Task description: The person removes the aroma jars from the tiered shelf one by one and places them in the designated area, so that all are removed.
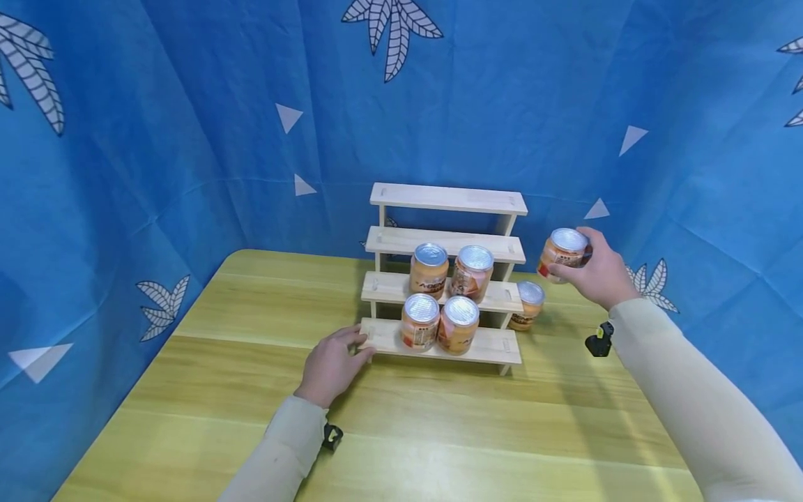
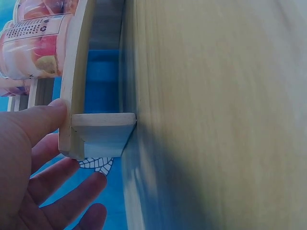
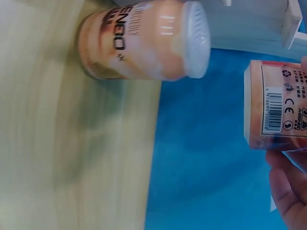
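A can [image 1: 563, 254] with a silver lid and an orange label is gripped by my right hand [image 1: 603, 273], raised at the right of the wooden tiered shelf [image 1: 448, 198]. In the right wrist view the barcode on this can [image 3: 276, 108] shows, with fingers along its side. My left hand [image 1: 334, 362] holds the left end of the shelf's lowest step, its thumb [image 2: 50, 115] on the board and the other fingers spread beside the end. Two cans [image 1: 429, 270] stand on the second step and two more cans [image 1: 421, 322] on the lowest.
Another can [image 1: 529, 305] stands on the wooden table [image 1: 263, 300] close by the shelf's right side, below the raised can. Behind the table hangs a blue curtain [image 1: 238, 104] with leaf prints, which also runs along both sides.
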`<state>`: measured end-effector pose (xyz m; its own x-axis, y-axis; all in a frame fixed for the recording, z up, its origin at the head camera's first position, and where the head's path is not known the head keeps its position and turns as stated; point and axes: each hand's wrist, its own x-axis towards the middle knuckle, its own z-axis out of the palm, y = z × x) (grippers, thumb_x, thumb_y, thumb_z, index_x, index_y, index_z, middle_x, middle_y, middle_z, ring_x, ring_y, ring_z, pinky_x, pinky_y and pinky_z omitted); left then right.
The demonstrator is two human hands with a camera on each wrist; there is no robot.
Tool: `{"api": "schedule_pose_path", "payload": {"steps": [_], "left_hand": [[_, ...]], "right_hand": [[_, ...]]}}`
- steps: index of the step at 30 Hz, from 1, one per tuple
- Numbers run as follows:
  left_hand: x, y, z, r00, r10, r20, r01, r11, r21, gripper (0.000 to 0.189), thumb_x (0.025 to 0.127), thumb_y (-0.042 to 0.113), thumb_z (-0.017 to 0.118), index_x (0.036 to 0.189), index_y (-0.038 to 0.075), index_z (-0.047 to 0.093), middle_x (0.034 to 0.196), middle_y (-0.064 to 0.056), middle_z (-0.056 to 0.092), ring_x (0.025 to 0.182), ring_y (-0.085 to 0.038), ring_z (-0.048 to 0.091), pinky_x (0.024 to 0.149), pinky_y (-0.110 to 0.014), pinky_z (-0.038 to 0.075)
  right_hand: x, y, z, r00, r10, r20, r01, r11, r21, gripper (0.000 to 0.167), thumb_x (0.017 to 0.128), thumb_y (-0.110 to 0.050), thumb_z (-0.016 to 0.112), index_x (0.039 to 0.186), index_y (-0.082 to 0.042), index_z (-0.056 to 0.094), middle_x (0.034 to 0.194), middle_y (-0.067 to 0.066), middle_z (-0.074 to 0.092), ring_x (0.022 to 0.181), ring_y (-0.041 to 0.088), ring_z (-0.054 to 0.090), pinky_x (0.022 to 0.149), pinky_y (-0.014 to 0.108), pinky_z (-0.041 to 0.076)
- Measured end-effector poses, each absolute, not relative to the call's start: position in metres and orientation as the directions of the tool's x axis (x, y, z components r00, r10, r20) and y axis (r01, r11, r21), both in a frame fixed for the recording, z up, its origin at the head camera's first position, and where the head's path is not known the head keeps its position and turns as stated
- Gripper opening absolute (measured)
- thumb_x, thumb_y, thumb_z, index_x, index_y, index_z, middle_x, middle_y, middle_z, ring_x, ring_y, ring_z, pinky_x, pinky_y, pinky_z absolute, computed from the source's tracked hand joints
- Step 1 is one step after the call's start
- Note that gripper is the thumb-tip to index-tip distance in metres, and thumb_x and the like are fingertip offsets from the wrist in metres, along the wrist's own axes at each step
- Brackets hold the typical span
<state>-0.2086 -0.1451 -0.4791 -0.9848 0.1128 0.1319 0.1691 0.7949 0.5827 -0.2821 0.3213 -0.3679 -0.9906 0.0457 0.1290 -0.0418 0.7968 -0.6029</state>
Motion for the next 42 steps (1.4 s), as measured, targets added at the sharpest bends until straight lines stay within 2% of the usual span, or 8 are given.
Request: {"api": "schedule_pose_path", "payload": {"steps": [7,11,18,27,35,42], "left_hand": [[-0.216,-0.141,-0.475,-0.976,0.132,0.174,0.210,0.782,0.587,0.035,0.090,0.036,0.078,0.115,0.012,0.076,0.139,-0.005,0.063,0.130,-0.031,0.056,0.106,-0.049,0.047],[-0.212,-0.143,-0.477,-0.981,0.124,0.149,0.189,0.782,0.594,0.036,0.089,0.036,0.078,0.115,0.011,0.076,0.139,-0.005,0.062,0.131,-0.032,0.056,0.106,-0.049,0.047],[-0.205,-0.146,-0.482,-0.977,0.125,0.172,0.202,0.792,0.575,0.036,0.089,0.036,0.078,0.114,0.011,0.077,0.136,-0.005,0.065,0.126,-0.032,0.059,0.100,-0.049,0.052],[-0.206,-0.145,-0.482,-0.976,0.127,0.174,0.205,0.799,0.566,0.037,0.090,0.037,0.077,0.115,0.011,0.076,0.136,-0.005,0.064,0.127,-0.031,0.059,0.100,-0.049,0.052],[-0.208,-0.146,-0.482,-0.975,0.119,0.186,0.206,0.794,0.573,0.036,0.089,0.037,0.078,0.115,0.012,0.076,0.136,-0.005,0.065,0.126,-0.031,0.060,0.099,-0.048,0.052],[-0.206,-0.145,-0.484,-0.975,0.120,0.186,0.205,0.803,0.560,0.035,0.090,0.036,0.078,0.114,0.011,0.077,0.135,-0.004,0.066,0.124,-0.030,0.062,0.097,-0.047,0.054]], "right_hand": [[-0.279,0.334,-0.377,-0.987,0.076,0.145,-0.026,0.803,-0.596,0.103,0.091,-0.050,0.071,0.160,-0.004,0.010,0.140,0.035,0.043,0.119,0.052,0.051,0.088,0.066,0.049],[-0.274,0.337,-0.389,-0.990,0.076,0.123,-0.012,0.802,-0.598,0.104,0.090,-0.052,0.071,0.159,-0.002,0.010,0.140,0.036,0.042,0.120,0.054,0.050,0.088,0.066,0.049],[-0.266,0.339,-0.407,-0.990,0.076,0.114,-0.006,0.806,-0.591,0.108,0.089,-0.056,0.071,0.159,0.000,0.009,0.138,0.037,0.044,0.118,0.054,0.053,0.086,0.065,0.050],[-0.264,0.346,-0.426,-0.993,0.065,0.094,-0.006,0.794,-0.608,0.104,0.089,-0.052,0.073,0.158,-0.001,0.014,0.131,0.035,0.050,0.114,0.049,0.057,0.081,0.057,0.055],[-0.265,0.343,-0.445,-0.996,0.073,0.045,0.028,0.773,-0.634,0.109,0.086,-0.048,0.078,0.158,0.000,0.012,0.136,0.037,0.046,0.120,0.051,0.052,0.092,0.062,0.050],[-0.262,0.344,-0.458,-0.997,0.071,0.014,0.045,0.764,-0.643,0.107,0.085,-0.042,0.081,0.156,0.003,0.014,0.136,0.038,0.046,0.121,0.053,0.051,0.094,0.064,0.048]]}}
